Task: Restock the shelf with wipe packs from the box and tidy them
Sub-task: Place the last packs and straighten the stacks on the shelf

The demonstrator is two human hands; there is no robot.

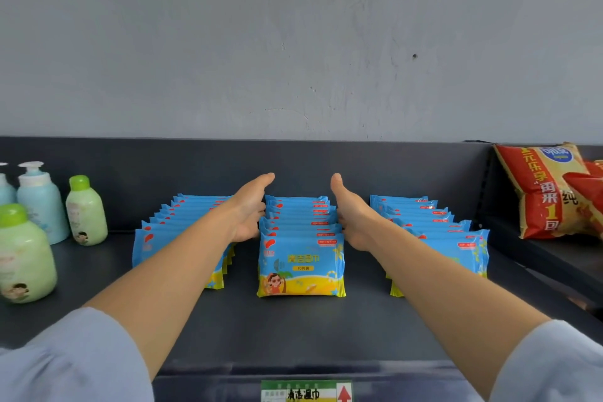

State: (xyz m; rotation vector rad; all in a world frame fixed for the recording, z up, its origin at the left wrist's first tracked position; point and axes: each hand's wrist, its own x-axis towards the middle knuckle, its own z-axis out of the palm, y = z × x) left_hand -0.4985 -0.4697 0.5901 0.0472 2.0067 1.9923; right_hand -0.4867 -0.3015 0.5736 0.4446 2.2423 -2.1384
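Observation:
Three rows of blue and yellow wipe packs stand upright on the dark shelf (293,330). The middle row (301,263) sits between my two hands. My left hand (249,209) lies flat against the row's left side, thumb up. My right hand (350,212) lies flat against its right side, thumb up too. The fingertips of both hands are hidden among the packs. My left forearm covers part of the left row (182,219). My right forearm crosses the right row (434,228). No box is in view.
Green and blue lotion bottles (86,210) stand at the left of the shelf. Red and yellow snack bags (551,192) lie on the adjoining shelf at the right. A price label (306,391) sits on the shelf's front edge. A grey wall rises behind.

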